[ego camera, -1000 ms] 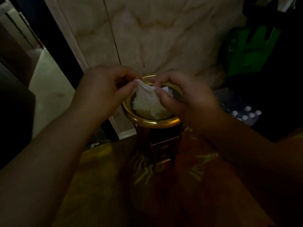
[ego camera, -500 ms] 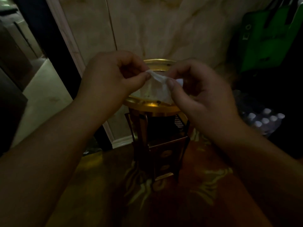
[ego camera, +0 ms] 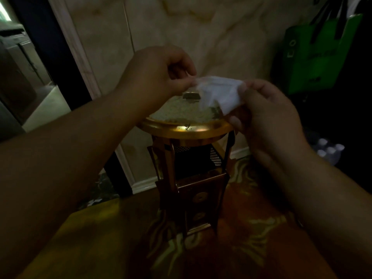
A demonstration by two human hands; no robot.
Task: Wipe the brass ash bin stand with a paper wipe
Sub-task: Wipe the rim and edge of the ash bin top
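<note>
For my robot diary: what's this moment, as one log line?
left hand: pinching wipe | right hand: pinching wipe | wipe: above stand, not touching

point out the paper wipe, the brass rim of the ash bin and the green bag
paper wipe (ego camera: 221, 91): head view, middle of the white sheet
brass rim (ego camera: 181, 128): head view, near front edge of the ring
green bag (ego camera: 314, 57): head view, front panel

A: Setting reads as a hotel or lobby corridor, dimly lit.
B: Evidence?
A: Marble-look wall panels (ego camera: 181, 27) at the far side with a white skirting (ego camera: 145, 183); patterned red-and-gold carpet (ego camera: 251, 228) near; a brass ash bin stand (ego camera: 187, 129) against the wall.
B: Right side?
A: A green bag (ego camera: 314, 55) hanging, capped bottles (ego camera: 330, 151) below it.
</note>
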